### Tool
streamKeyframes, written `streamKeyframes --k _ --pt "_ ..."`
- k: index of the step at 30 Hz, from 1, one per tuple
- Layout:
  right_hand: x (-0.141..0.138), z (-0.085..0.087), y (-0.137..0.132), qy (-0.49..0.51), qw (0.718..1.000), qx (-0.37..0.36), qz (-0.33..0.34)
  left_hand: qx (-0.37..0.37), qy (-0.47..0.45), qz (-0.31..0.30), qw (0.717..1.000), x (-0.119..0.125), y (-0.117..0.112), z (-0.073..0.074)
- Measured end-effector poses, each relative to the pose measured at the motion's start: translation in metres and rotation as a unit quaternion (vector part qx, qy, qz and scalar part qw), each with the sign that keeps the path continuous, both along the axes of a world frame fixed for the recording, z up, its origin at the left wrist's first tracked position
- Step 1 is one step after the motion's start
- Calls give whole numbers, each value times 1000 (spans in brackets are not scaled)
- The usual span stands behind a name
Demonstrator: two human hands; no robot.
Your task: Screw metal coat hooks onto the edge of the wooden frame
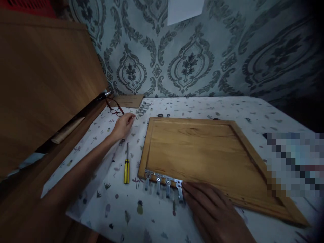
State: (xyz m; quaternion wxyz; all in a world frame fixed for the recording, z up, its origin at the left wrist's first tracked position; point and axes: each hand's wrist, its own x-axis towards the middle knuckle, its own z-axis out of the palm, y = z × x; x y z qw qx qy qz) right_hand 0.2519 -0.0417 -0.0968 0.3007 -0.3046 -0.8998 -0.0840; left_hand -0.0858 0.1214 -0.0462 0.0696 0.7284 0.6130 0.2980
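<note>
A framed wooden panel (192,145), like a cabinet door, lies flat on the table. Several small metal hinges (158,180) stand in a row along its near edge at the left corner. My right hand (212,209) rests over that edge, its fingertips at the rightmost hinge (179,189); its thumb is hidden. Beyond the panel's left side, my left hand (123,127) is closed with fingertips together, close to a pile of small metal parts (144,108). Whatever it may hold is too small to make out. A yellow-and-black screwdriver (127,170) lies between my left forearm and the panel.
Eyeglasses (116,109) and a piece of cardboard (129,101) lie at the back left of the patterned tablecloth (121,209). A wooden cabinet side (48,77) rises at the left. Wallpaper (182,60) covers the wall behind. A pixelated area blocks the right side.
</note>
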Motion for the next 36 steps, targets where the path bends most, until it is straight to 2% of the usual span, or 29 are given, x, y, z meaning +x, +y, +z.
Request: streamKeyframes --k 3,6,10,17,22,29,36 --pt "-4 1 0 28 999 7 -15 -5 43 54 998 -7 47 -9" --pt "-4 3 0 22 1000 12 -4 -20 84 65 994 -10 62 -17" --pt "-2 5 0 20 1000 5 -7 -37 127 49 990 -17 58 -21" --pt "-3 2 0 9 1000 11 -2 -39 169 39 984 -30 57 -17" --pt "-4 3 -1 2 1000 10 -7 -30 193 21 980 -28 53 -15" --pt "-4 15 -4 -11 1000 -15 6 -26 215 12 976 -28 27 -11" --pt "-8 18 -7 -9 999 -45 -2 -32 220 26 975 -21 32 -12"
